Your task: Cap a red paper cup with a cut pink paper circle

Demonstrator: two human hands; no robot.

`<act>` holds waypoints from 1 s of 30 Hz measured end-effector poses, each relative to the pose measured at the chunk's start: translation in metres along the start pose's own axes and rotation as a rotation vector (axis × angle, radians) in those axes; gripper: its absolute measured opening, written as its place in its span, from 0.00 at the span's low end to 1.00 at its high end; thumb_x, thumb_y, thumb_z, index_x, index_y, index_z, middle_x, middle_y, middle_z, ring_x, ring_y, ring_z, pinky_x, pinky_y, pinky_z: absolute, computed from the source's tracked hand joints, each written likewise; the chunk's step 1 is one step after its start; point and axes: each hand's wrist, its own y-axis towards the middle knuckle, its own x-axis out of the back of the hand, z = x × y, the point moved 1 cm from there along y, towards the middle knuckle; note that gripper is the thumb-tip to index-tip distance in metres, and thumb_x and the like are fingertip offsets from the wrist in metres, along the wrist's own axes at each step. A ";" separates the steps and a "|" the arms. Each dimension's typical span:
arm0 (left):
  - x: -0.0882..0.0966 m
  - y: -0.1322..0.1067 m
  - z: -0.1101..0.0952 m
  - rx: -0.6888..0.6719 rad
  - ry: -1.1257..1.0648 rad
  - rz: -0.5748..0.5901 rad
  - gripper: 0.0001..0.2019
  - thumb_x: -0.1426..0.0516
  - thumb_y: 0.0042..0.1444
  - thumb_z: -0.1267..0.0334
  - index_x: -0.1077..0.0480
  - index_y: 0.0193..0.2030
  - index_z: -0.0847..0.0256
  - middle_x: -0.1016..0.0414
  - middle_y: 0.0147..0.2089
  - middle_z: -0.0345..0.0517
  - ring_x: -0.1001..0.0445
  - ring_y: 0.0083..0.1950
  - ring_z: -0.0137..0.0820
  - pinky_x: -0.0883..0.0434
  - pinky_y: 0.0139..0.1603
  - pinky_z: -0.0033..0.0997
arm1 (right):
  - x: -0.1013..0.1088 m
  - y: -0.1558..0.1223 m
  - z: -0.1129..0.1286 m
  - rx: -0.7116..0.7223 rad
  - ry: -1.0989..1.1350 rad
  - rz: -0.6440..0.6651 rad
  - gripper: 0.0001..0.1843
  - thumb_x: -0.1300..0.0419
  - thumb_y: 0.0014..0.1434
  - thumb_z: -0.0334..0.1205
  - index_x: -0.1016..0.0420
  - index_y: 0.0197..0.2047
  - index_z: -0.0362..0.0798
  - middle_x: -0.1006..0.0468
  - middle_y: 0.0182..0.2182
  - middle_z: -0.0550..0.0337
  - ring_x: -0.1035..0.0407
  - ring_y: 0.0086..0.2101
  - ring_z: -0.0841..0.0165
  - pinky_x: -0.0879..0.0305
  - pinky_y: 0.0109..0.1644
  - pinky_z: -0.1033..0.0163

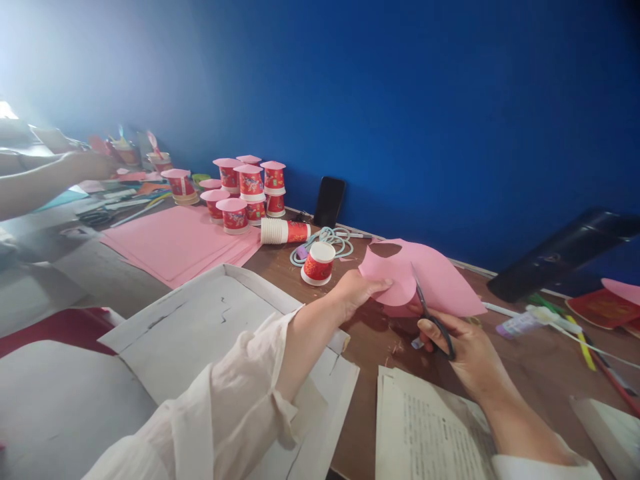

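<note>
My left hand (361, 292) pinches the left edge of a sheet of pink paper (440, 277), thumb on top. The sheet has a rounded cut edge and a gap near its top left. In my right hand (463, 343) is a pair of black-handled scissors (436, 325), fingers through the loops. The blades lie at the paper, along the curved cut beside my left hand. An upturned red paper cup (318, 265) stands left of the paper. Behind it a nested stack of cups (285, 231) lies on its side.
Several red cups topped with pink discs (250, 183) stand near the blue wall, beside pink sheets (183, 241). A phone (329, 202) leans on the wall. A black bottle (555, 257) lies at right. A printed booklet (430, 423) is in front. Another person's arm (45, 177) reaches in at left.
</note>
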 end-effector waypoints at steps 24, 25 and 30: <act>-0.001 -0.007 -0.011 0.026 0.018 -0.052 0.19 0.27 0.37 0.60 0.20 0.36 0.66 0.17 0.42 0.54 0.21 0.42 0.40 0.28 0.54 0.43 | 0.001 -0.001 0.001 -0.019 -0.013 -0.007 0.28 0.37 0.56 0.60 0.18 0.46 0.44 0.24 0.21 0.60 0.30 0.23 0.66 0.32 0.28 0.62; -0.001 -0.007 -0.011 0.023 0.019 -0.054 0.19 0.27 0.36 0.61 0.20 0.36 0.66 0.17 0.42 0.54 0.21 0.42 0.40 0.28 0.54 0.43 | 0.001 -0.001 0.002 -0.020 -0.012 -0.004 0.27 0.38 0.56 0.60 0.17 0.44 0.45 0.25 0.20 0.60 0.30 0.23 0.66 0.32 0.28 0.62; -0.001 -0.006 -0.011 0.029 0.033 -0.068 0.19 0.27 0.37 0.60 0.20 0.36 0.67 0.18 0.41 0.55 0.21 0.41 0.40 0.27 0.53 0.42 | 0.002 -0.002 0.003 -0.027 0.005 -0.002 0.24 0.37 0.55 0.60 0.17 0.37 0.46 0.25 0.20 0.59 0.31 0.23 0.66 0.31 0.27 0.62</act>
